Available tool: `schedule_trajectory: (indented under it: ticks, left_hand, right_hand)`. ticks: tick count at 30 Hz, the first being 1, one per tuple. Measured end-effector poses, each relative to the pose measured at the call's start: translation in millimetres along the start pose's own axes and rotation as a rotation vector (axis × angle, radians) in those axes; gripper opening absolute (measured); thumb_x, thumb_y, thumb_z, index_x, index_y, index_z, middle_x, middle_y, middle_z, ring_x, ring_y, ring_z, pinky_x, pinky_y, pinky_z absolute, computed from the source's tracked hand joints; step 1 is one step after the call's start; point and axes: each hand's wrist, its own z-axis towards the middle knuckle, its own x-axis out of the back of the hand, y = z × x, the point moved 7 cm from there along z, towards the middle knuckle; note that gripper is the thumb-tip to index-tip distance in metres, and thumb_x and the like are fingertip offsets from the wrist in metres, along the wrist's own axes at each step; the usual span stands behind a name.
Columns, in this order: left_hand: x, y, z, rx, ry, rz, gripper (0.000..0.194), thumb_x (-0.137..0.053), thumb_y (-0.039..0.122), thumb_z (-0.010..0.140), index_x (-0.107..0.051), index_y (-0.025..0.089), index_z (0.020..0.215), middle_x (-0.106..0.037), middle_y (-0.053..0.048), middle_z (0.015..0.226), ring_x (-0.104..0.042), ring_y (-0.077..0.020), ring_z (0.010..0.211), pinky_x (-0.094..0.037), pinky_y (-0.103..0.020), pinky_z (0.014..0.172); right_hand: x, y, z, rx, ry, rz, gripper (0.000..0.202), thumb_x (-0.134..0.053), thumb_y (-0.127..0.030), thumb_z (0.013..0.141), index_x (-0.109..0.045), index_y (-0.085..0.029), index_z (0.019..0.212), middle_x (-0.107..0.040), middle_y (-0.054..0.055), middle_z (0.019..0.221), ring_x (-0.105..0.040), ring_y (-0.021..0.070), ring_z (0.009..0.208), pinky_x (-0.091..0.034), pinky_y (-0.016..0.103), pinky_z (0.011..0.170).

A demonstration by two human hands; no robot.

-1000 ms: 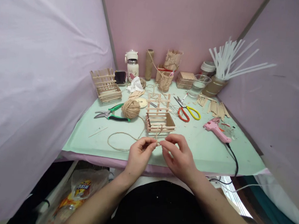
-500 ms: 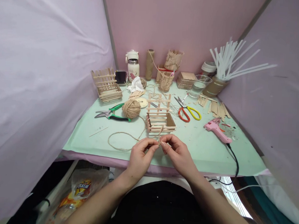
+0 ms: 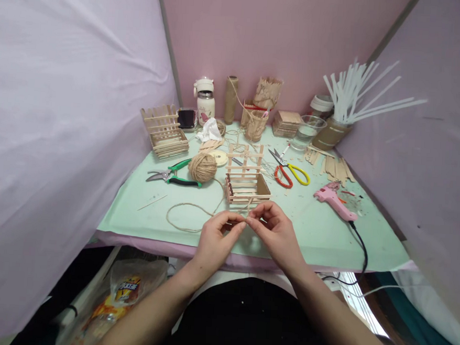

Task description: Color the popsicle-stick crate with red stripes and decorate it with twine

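Observation:
My left hand [image 3: 221,236] and my right hand [image 3: 272,230] meet fingertip to fingertip over the table's front part. Both pinch the twine [image 3: 188,205], whose short end sticks up between them; the exact spot they grip is partly hidden by the fingers. From there the twine loops left across the table and back to the twine ball [image 3: 202,167]. Just beyond my hands stands a small crate of wooden craft sticks [image 3: 246,189] with a fence-like back.
Green-handled pruning shears [image 3: 174,175] lie left, near a second stick crate [image 3: 169,142]. Scissors [image 3: 289,171] and a pink glue gun [image 3: 335,201] lie right. Behind are a bottle [image 3: 206,105], a water cup [image 3: 304,135] and a jar of white glue sticks [image 3: 331,133].
My right hand has shifted slightly up, its fingers changing their pinch on the twine. The twine's upright end sits a little lower and further right. My left hand has barely moved.

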Motion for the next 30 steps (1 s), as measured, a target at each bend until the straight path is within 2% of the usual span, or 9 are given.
schedule_trajectory:
  ticks: [7, 11, 14, 17, 22, 30]
  left_hand:
    - [4.7, 1, 4, -0.059, 0.045, 0.084, 0.011, -0.060, 0.025, 0.084, -0.067, 0.016, 0.083, -0.067, -0.004, 0.084, -0.062, -0.0146, 0.080, -0.050, -0.023, 0.069]
    - [5.9, 15, 1, -0.225, 0.092, 0.231, 0.008, -0.058, 0.020, 0.084, -0.066, 0.018, 0.085, -0.067, -0.005, 0.087, -0.062, -0.0159, 0.084, -0.050, -0.027, 0.074]
    - [5.3, 27, -3, -0.353, 0.139, 0.368, 0.009, -0.058, 0.019, 0.085, -0.067, 0.019, 0.088, -0.068, -0.006, 0.089, -0.061, -0.0175, 0.087, -0.048, -0.031, 0.081]
    - [3.7, 33, -6, -0.417, 0.148, 0.439, 0.011, -0.058, 0.020, 0.086, -0.069, 0.020, 0.089, -0.070, -0.006, 0.089, -0.062, -0.0185, 0.088, -0.048, -0.033, 0.083]
    - [2.6, 31, -6, -0.425, 0.114, 0.451, 0.015, -0.056, 0.020, 0.089, -0.070, 0.020, 0.093, -0.073, -0.007, 0.093, -0.064, -0.0188, 0.090, -0.049, -0.033, 0.084]
    - [2.2, 29, -5, -0.434, 0.131, 0.484, 0.015, -0.055, 0.020, 0.088, -0.070, 0.021, 0.091, -0.074, -0.007, 0.092, -0.065, -0.0198, 0.088, -0.050, -0.035, 0.083]
  right_hand:
    - [-1, 4, 0, -0.016, -0.043, -0.059, 0.026, -0.069, -0.035, 0.079, -0.055, -0.022, 0.097, -0.066, 0.001, 0.086, -0.064, 0.0158, 0.082, -0.051, 0.030, 0.076]
    - [0, 1, -2, 0.051, -0.002, -0.164, 0.024, -0.065, -0.036, 0.082, -0.054, -0.023, 0.100, -0.068, 0.003, 0.090, -0.066, 0.0182, 0.087, -0.052, 0.034, 0.079]
    - [0, -4, -5, 0.114, 0.046, -0.278, 0.022, -0.063, -0.033, 0.084, -0.052, -0.024, 0.101, -0.070, 0.003, 0.088, -0.065, 0.0171, 0.079, -0.051, 0.034, 0.077]
    - [0, -8, -7, 0.145, 0.077, -0.368, 0.021, -0.062, -0.033, 0.085, -0.051, -0.024, 0.100, -0.071, 0.003, 0.084, -0.063, 0.0164, 0.071, -0.050, 0.032, 0.071]
    - [0, -9, -9, 0.169, 0.101, -0.421, 0.019, -0.061, -0.032, 0.086, -0.052, -0.023, 0.100, -0.071, 0.003, 0.085, -0.064, 0.0164, 0.072, -0.048, 0.030, 0.066]
    - [-3, -8, -11, 0.239, 0.068, -0.505, 0.011, -0.055, -0.027, 0.090, -0.053, -0.024, 0.100, -0.070, 0.003, 0.088, -0.065, 0.0165, 0.077, -0.049, 0.030, 0.069]
